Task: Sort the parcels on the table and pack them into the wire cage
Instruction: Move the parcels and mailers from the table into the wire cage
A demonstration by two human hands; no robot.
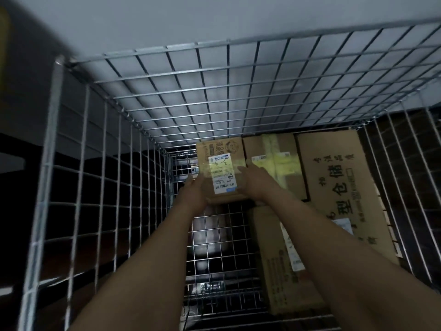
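- Brown cardboard makes up the small parcel (pixel 220 168) held between both hands, deep inside the wire cage (pixel 95 177), close to its far wall.
- A white shipping label (pixel 223 174) with a barcode and a handwritten mark lies on the parcel's upper face.
- The left hand (pixel 194 189) presses against the parcel's left side, fingers pointing toward the far wall; its grip is clamped on the parcel.
- The right hand (pixel 254 185) lies on the parcel's right edge and top, fingers spread forward; its grip is likewise clamped on the parcel.
- Both bare forearms reach down into the cage from the near edge.
- Whether the parcel already rests on the cage floor or hangs just above it cannot be told.
- Just to the right of the held parcel sits a taped box (pixel 276 163), crossed with pale yellowish tape and bearing a small label.
- Further right a large carton (pixel 343 187), printed with big dark characters, lies against the cage's right wall.
- Nearer the camera, a long narrow box (pixel 274 259) lies beside the large carton, partly hidden by the right forearm.
- The left part of the cage floor is bare wire mesh.
- The picture is dim and slightly blurred.
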